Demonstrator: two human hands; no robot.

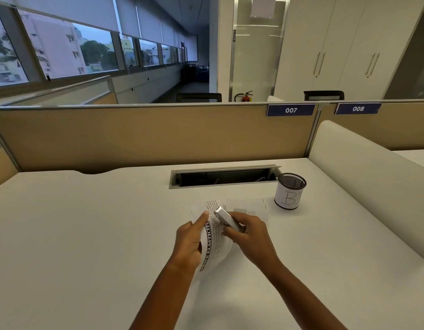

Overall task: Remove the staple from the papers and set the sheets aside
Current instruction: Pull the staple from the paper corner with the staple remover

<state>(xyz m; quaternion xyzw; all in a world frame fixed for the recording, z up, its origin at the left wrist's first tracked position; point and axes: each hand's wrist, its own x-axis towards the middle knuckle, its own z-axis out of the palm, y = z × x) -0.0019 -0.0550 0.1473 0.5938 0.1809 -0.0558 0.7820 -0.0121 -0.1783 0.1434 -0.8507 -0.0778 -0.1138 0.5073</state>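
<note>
My left hand (189,244) grips a curled set of printed papers (217,241) with a bold black heading along the near edge, thumb pressed near their top. My right hand (246,232) holds a small silver metal tool (226,217), its tip resting against the upper part of the papers beside my left thumb. The staple itself is too small to see. Another printed sheet (251,208) lies flat on the white desk (87,234) just behind my hands.
A black mesh pen cup (289,191) with a white label marked "B" stands at the right rear. An open cable slot (222,177) is set into the desk behind the papers. A tan partition (146,134) closes the back; a white divider (363,167) bounds the right.
</note>
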